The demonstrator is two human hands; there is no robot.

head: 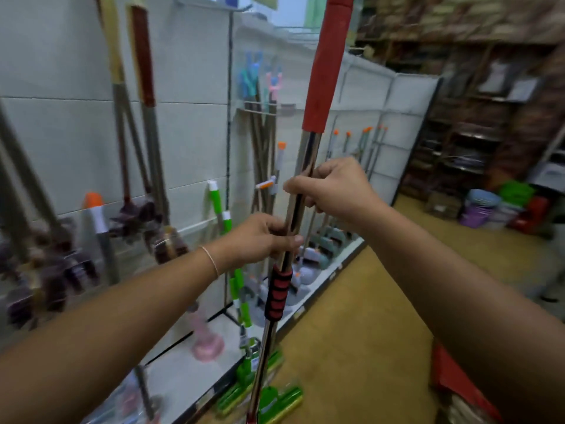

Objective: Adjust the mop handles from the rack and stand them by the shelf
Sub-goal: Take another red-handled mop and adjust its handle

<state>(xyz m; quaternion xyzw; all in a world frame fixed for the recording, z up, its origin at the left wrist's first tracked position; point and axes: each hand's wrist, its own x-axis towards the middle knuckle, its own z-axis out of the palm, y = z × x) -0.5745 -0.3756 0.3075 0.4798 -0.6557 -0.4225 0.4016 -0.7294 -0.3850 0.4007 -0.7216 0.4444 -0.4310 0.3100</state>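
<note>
Gripping the mop handle (307,166) upright, both hands curl round its chrome shaft: right hand (334,186) above, left hand (260,237) below, just over the ribbed red-and-black grip (277,293). White shelf (189,359) stands left.

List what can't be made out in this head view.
- Mop handle: top cut by the upper edge, mop end by the lower edge.
- Chrome under the left hand and right hand: hidden by fingers.
- Hanging brushes: blurred.
- Far shelf goods: too small, blurred.
</note>
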